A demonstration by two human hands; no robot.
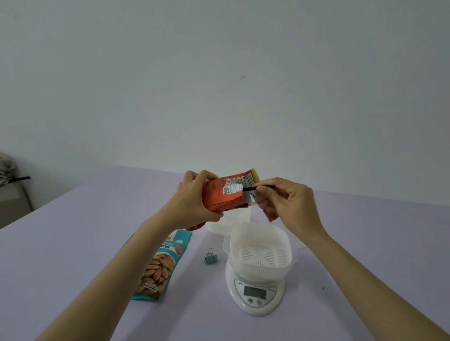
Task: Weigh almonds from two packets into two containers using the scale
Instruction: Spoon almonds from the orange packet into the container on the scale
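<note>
Holding orange packet (pixel 224 197): left grip (pixel 192 197) curled round it, right grip (pixel 288 202) pinching its black clip (pixel 250 188).

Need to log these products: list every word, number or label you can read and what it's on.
"onds": on the teal packet; the start of the word is hidden and the script line above it is blurred.
On the orange packet: a white printed panel, too small to read.
On the scale: no digits can be made out on the display, and the tiny marks beside it are unreadable.
</note>
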